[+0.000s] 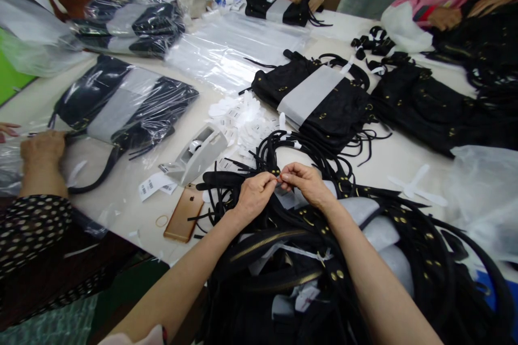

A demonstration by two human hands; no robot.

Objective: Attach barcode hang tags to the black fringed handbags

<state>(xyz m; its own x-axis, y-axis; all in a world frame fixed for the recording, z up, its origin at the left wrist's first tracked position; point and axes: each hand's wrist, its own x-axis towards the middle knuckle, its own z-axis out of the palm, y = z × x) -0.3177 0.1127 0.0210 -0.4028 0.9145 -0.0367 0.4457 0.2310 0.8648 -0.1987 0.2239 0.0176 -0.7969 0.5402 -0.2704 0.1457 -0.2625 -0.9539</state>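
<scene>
- Pinched tight with left hand (256, 194) and right hand (302, 180), close together; couldn't tell on what!
- Hovered over black straps (318, 152), near a phone (184, 213).

From my distant seat I see a heap of black bags (238, 307) lying just below the left hand (257, 194) and right hand (305, 183), soft and overlapping. Dark straps (315, 145) loop just beyond the fingertips, and more curve to the right of the right hand. Brass zippers (263, 245) run below the left hand, near gold studs. Pale wrapping (358, 210) shows beside the right wrist. What the fingertips pinch is too small for me to tell.
</scene>
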